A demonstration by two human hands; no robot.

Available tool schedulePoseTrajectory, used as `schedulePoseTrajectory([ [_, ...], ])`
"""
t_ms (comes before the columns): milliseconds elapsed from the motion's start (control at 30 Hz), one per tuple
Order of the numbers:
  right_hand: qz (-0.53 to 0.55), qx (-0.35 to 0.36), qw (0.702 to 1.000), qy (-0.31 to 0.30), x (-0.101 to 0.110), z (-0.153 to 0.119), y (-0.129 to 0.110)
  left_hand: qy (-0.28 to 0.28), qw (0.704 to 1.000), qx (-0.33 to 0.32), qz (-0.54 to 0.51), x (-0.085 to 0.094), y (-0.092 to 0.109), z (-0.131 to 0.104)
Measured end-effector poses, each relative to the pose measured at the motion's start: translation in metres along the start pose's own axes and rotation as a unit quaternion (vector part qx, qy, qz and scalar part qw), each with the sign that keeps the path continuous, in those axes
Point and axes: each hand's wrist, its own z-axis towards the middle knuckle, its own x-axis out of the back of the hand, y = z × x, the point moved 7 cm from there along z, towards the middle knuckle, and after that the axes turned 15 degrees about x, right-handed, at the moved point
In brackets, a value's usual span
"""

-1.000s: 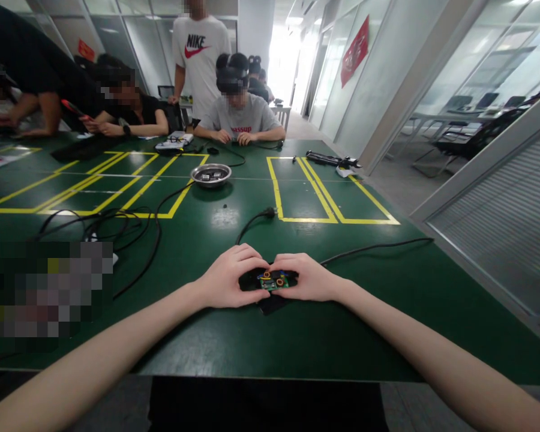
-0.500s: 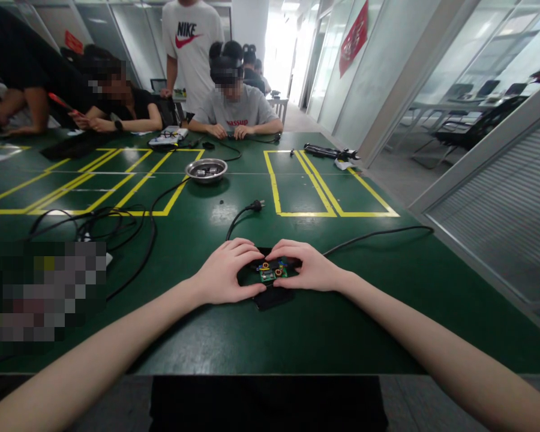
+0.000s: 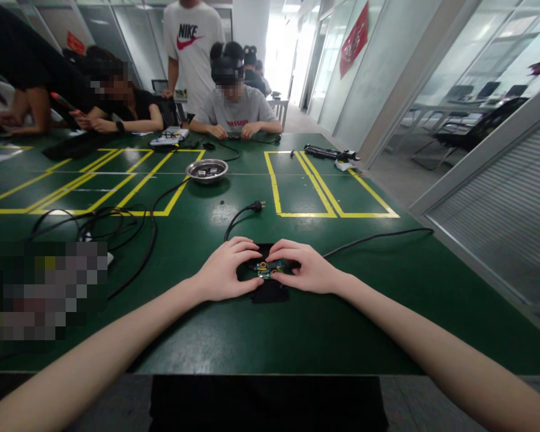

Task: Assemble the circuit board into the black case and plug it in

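A small green circuit board [image 3: 264, 273] with copper-wound coils sits between my two hands, above black casing pieces. My left hand [image 3: 227, 271] curves round its left side, with the thumb at the near edge and the fingers at the far side. From the right, my right hand [image 3: 314, 268] grips the board with thumb and fingers in a similar curve. A flat black casing piece [image 3: 270, 294] shows on the table just below the thumbs. More black casing is partly hidden behind my fingers. Black cables emerge on both sides of the hands.
A black power plug [image 3: 256, 206] lies beyond my hands. A metal bowl [image 3: 207, 171] with small metal parts stands farther back. Coiled cables [image 3: 103, 225] lie at left, beside a blurred-out patch. Yellow tape [image 3: 306, 214] marks the green table. People sit and stand across it.
The circuit board has tilted, so its coils show less face-on, and it has shifted slightly left. The black casing piece below has shifted slightly up and left. Both hands keep their grip.
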Motion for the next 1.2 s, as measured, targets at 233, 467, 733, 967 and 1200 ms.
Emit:
schedulePoseTrajectory([
  [233,-0.008,-0.042,0.999,-0.007,-0.003,-0.001,0.003,0.013,1.0,-0.006,-0.01,-0.001,0.003,0.0],
  [467,-0.036,-0.073,0.997,-0.015,-0.002,0.001,0.007,0.032,0.999,0.021,-0.024,0.01,0.003,0.001],
  [733,-0.087,-0.071,0.993,-0.019,-0.003,-0.002,0.008,-0.018,0.999,0.034,-0.007,0.007,-0.005,0.005],
  [967,-0.132,-0.077,0.988,-0.027,-0.003,-0.002,0.009,-0.016,0.999,0.016,0.049,0.004,-0.005,0.006],
  [1200,-0.135,-0.08,0.988,0.004,-0.002,-0.002,0.01,-0.031,0.991,0.041,0.12,0.002,-0.013,0.007],
])
